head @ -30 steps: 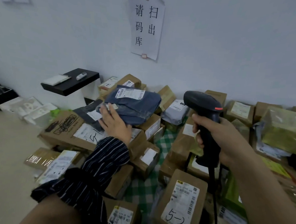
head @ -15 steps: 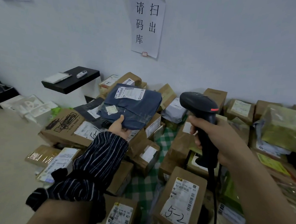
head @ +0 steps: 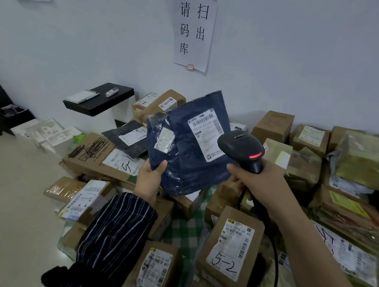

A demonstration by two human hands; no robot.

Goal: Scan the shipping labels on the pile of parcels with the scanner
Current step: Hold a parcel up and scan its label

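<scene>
My left hand (head: 149, 179) grips the lower left corner of a dark blue plastic mailer bag (head: 183, 163), lifted off the pile and tilted up towards me. Its white shipping label (head: 207, 133) faces me at the upper right. My right hand (head: 255, 180) holds the black corded scanner (head: 241, 146) by its handle. The scanner's head is right in front of the label's lower right edge, and a red light glows on its back. Cardboard parcels (head: 231, 243) with white labels lie heaped below and around.
A large flat box marked "5-1" (head: 103, 158) lies left, with a black mailer (head: 129, 139) on it. A black shelf (head: 100, 100) juts from the wall. Green-wrapped parcels (head: 365, 163) fill the right. A paper sign (head: 193, 28) hangs on the wall. Bare floor (head: 14, 199) lies left.
My left hand took hold of the blue mailer on the pile, lifted it and tilted its label towards me. My right hand brought the scanner up to the label.
</scene>
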